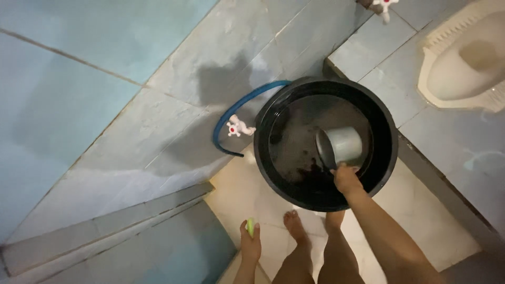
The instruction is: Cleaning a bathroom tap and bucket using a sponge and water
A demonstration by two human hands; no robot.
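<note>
The tiled bathroom floor [252, 210] was pale and wet, with a squat toilet [465, 58] at upper right. The right hand [345, 179] had its fingers clamped on a metal dipper [342, 146] inside the black bucket [386, 152] of water — the left hand [250, 243], low beside the leg, gripped a small green object [250, 226]. A blue hose [236, 113] curved from the white tap [238, 127] just beside the bucket.

Right hand [346, 179] over the near rim of the bucket [386, 152], gripping a mug [342, 147] that sits inside the bucket just beyond the hand. Tap [239, 127] and hose [236, 113] on the wall left of the bucket. Squat toilet [465, 58] far right, beyond the hand. Left hand [250, 243] lower left, well apart, holding a small object [250, 227]. Bare feet [295, 227] between the hands, nearer than the bucket.
</note>
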